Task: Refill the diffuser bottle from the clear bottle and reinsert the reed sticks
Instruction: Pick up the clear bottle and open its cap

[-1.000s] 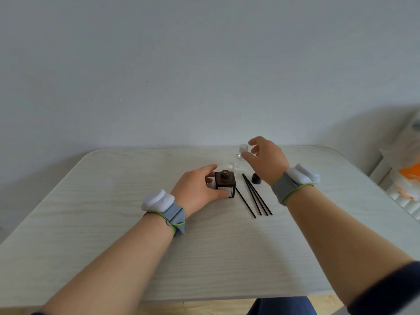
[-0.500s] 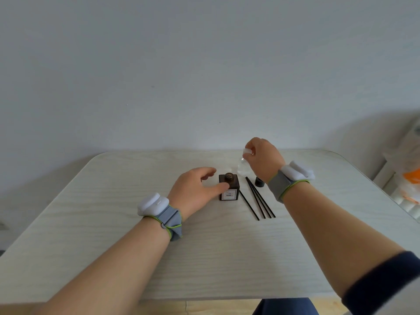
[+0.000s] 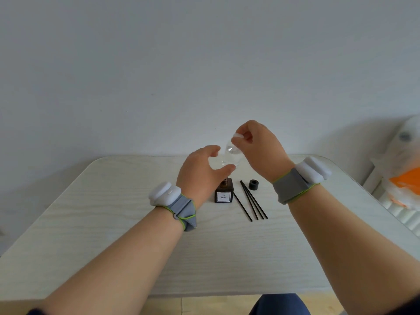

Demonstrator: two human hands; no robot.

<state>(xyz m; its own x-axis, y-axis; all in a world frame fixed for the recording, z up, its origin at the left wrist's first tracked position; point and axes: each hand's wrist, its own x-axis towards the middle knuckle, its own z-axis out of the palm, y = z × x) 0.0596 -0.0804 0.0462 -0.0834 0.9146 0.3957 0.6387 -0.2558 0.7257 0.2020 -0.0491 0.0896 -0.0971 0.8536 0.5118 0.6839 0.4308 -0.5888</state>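
The small clear bottle (image 3: 232,155) hangs in the air above the table, and my right hand (image 3: 259,146) pinches it by its white cap (image 3: 237,135). My left hand (image 3: 200,171) is raised beside it, fingers apart and curled around its lower part, with the thumb tip at its base. Below them the dark square diffuser bottle (image 3: 223,194) with a white label stands uncapped on the table (image 3: 113,223). Three black reed sticks (image 3: 252,201) lie flat just to its right.
A small black cap (image 3: 253,184) sits on the table behind the sticks. A white and orange bag (image 3: 406,183) rests off the table's right edge. A plain wall runs along the far side.
My right hand has lifted the clear bottle off the table. My left hand has let go of the diffuser bottle and risen to the clear bottle.
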